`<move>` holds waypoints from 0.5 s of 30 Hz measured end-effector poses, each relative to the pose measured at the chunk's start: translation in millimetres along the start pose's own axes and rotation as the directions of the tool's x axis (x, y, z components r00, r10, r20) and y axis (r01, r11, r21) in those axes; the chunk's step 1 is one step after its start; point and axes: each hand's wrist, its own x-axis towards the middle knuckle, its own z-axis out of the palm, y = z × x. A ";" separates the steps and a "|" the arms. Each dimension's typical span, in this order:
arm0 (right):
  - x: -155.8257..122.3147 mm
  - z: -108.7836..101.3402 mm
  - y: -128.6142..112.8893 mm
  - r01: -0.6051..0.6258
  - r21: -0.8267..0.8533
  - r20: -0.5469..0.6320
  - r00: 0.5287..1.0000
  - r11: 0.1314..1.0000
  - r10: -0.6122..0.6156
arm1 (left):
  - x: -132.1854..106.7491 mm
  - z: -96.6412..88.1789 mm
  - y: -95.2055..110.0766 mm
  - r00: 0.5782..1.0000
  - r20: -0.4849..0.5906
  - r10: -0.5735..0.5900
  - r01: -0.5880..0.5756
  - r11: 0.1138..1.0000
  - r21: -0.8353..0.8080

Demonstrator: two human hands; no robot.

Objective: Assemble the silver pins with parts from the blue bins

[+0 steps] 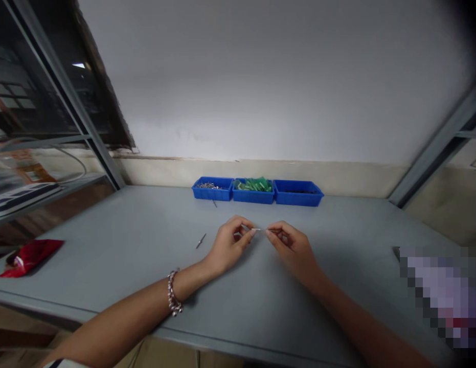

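Note:
Over the middle of the table, my left hand (232, 243) and my right hand (295, 248) face each other with a small gap between the fingertips. A thin silvery metal piece (259, 229) spans that gap, pinched by thumb and fingers on both sides. Whether it is one piece or two meeting parts, I cannot tell. Left of my left hand lies a slim dark metal pin (200, 240). A similar smaller pin (214, 203) rests before the bins.
Three blue bins stand in a row by the wall: the left bin (212, 194) holds metal pins, the middle bin (253, 196) green pieces, the right bin (298, 200) small dark parts. A red packet (32, 255) lies at left; a blurred-out object (440, 296) is at right.

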 end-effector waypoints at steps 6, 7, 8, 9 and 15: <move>0.7 -0.9 0.6 0.036 -0.027 0.005 0.999 0.999 -0.036 | -0.5 1.7 -1.3 0.998 0.019 -0.056 0.056 0.998 -0.019; 0.8 -1.1 0.9 0.039 -0.027 0.007 0.999 0.999 -0.039 | -0.1 1.5 -0.9 0.997 0.022 -0.071 0.071 0.997 -0.024; 0.9 -1.3 1.2 0.040 -0.026 0.008 0.999 0.999 -0.040 | 0.3 1.3 -0.4 0.996 0.025 -0.084 0.085 0.996 -0.032; 1.1 -1.5 1.5 0.040 -0.025 0.007 0.999 0.999 -0.040 | 0.7 1.2 0.3 0.995 0.027 -0.095 0.096 0.995 -0.041; 1.4 -1.8 0.9 0.035 -0.053 0.019 0.999 0.998 -0.034 | -2.7 4.3 4.8 0.998 0.010 -0.070 0.070 0.994 -0.082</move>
